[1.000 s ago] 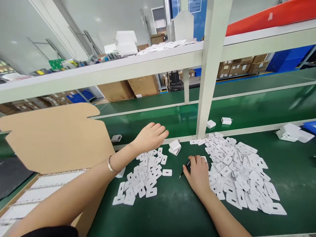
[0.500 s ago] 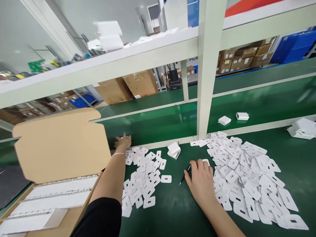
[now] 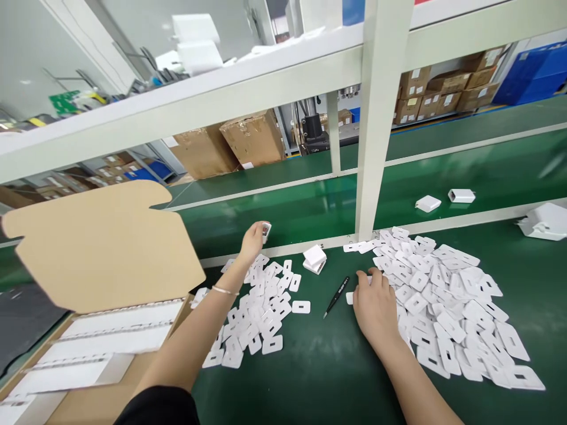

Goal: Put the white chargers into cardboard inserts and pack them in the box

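Observation:
My left hand point(image 3: 253, 241), held over the green conveyor belt, is closed on a white charger point(image 3: 266, 232) with its open end showing. Palm down on the table, my right hand point(image 3: 376, 307) has its fingers bent and slightly apart at the left edge of a large pile of slotted white plates point(image 3: 447, 313). One white plate point(image 3: 349, 298) shows beside its thumb; what lies under the palm is hidden. Black tweezers point(image 3: 337, 296) rest left of that hand. A smaller heap of white plates point(image 3: 261, 301) lies beyond my left forearm. Two stacked white chargers point(image 3: 315, 258) sit between the heaps.
An open cardboard box point(image 3: 106, 248) with white dividers stands at left. Two white chargers point(image 3: 443, 199) lie on the belt point(image 3: 301, 215), and more white chargers point(image 3: 544, 222) are at far right. A pale shelf post point(image 3: 376, 136) rises at the table's back edge.
My left hand has moved right along the belt and now shows a charger in its fingers. My right hand has shifted right, off the tweezers, which now lie fully visible.

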`<state>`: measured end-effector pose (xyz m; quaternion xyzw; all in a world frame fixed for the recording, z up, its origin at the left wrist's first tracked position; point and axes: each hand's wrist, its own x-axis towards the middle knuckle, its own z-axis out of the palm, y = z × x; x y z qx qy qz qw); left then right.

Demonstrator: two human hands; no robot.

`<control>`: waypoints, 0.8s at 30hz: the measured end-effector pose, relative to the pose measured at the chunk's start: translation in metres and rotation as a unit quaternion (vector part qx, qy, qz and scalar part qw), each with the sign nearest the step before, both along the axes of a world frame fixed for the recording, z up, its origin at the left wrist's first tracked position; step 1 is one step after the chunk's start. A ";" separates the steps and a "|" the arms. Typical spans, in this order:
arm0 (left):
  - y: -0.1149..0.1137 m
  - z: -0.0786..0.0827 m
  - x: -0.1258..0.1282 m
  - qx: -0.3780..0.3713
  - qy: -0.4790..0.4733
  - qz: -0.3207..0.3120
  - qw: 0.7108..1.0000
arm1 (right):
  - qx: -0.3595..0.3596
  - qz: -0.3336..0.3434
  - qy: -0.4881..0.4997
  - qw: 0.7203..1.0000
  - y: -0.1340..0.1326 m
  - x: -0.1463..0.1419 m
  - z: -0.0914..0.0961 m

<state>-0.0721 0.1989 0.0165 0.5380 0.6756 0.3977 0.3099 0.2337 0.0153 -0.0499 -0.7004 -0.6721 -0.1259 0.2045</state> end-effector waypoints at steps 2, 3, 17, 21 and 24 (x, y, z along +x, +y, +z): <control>-0.035 0.002 0.019 -0.006 -0.082 -0.039 0.996 | -0.008 -0.005 0.005 1.000 0.003 0.008 0.001; -0.056 0.002 0.027 -0.020 -0.129 -0.060 0.990 | -0.022 -0.007 0.008 1.000 0.004 0.012 0.001; -0.187 -0.044 0.064 0.063 -0.254 -0.197 0.945 | -0.008 0.103 0.307 0.946 0.005 0.002 0.028; -0.191 -0.043 0.061 0.111 -0.131 -0.236 0.956 | 0.003 0.108 0.423 0.899 -0.003 -0.010 0.038; -0.198 -0.044 0.064 0.108 -0.112 -0.263 0.952 | -0.020 0.121 0.521 0.845 -0.005 -0.017 0.042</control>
